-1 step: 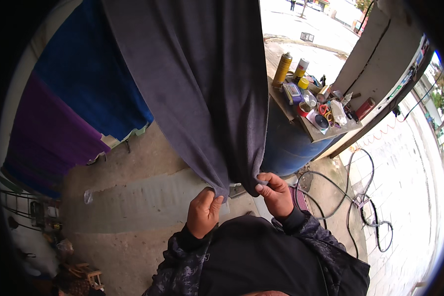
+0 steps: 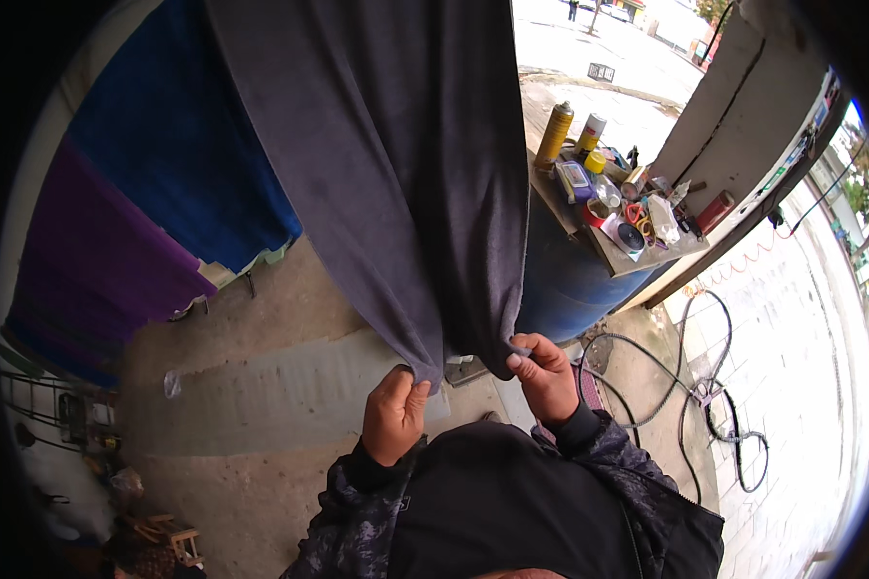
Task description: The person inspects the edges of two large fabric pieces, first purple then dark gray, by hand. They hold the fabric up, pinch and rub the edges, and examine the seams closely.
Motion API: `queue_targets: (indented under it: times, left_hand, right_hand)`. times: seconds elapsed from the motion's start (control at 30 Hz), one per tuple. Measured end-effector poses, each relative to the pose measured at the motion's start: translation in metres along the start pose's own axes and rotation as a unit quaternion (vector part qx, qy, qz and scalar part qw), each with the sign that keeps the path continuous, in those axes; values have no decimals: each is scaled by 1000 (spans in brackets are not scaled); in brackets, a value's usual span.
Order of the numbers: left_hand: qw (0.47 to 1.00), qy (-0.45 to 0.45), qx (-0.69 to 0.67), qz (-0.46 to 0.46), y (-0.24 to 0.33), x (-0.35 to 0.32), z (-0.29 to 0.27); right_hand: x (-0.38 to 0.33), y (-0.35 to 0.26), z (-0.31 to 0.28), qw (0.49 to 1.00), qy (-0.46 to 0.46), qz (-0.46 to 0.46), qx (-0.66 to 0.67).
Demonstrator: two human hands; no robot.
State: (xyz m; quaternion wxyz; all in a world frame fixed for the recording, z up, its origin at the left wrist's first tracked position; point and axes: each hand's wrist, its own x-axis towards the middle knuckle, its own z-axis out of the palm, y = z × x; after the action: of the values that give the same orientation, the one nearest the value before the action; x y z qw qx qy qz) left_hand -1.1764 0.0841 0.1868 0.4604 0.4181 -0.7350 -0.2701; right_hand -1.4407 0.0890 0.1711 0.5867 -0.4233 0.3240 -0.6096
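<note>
A long dark grey cloth point(image 2: 396, 174) hangs down from the top of the view in loose lengthwise folds, narrowing toward me. My left hand point(image 2: 394, 415) is closed on its lower left corner, pinching it between thumb and fingers. At the lower right corner my right hand point(image 2: 548, 381) pinches the cloth the same way. Between the two hands the bottom edge sags and bunches. Where the cloth's upper end is fixed lies outside the view.
Blue cloth point(image 2: 183, 145) and purple cloth point(image 2: 97, 261) hang at the left. On the right, a small board point(image 2: 637, 261) over a blue barrel point(image 2: 574, 289) carries spray cans point(image 2: 553, 135), tape and scissors. A black hose point(image 2: 681, 357) loops across the floor.
My hands have moved very slightly apart, the left one leftward and the right one rightward and up. The cloth's lower edge has spread a little; both grips hold.
</note>
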Motion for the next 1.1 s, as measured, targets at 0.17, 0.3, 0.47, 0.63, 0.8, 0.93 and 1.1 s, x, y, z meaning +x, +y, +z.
queue_targets:
  times: [0.17,0.3,0.47,0.63,0.8,0.93,1.1]
  left_hand:
    - [992,90,50,-73,-31,-37,-50]
    - [969,202,91,-107,-49,-62,-91]
    - [922,345,88,-153,-42,-91,-124]
    - [894,419,74,-139,-13,-99,-102]
    - [948,299,82,-74,23,-72,-22]
    - [983,171,60,-28,60,-47,45]
    - [997,69,26,-8,91,-34,87]
  right_hand:
    - [0,10,2,992,125,-8,-5]
    - [8,14,-13,980,198,-21,11]
    - [24,5,-41,976,203,-79,15]
    - [38,-12,-54,979,177,-93,-44]
    - [21,-21,-38,987,37,-113,-112]
    - [-1,-34,-30,925,-111,-217,-293]
    - [-28,-43,-32,900,-199,-245,-300]
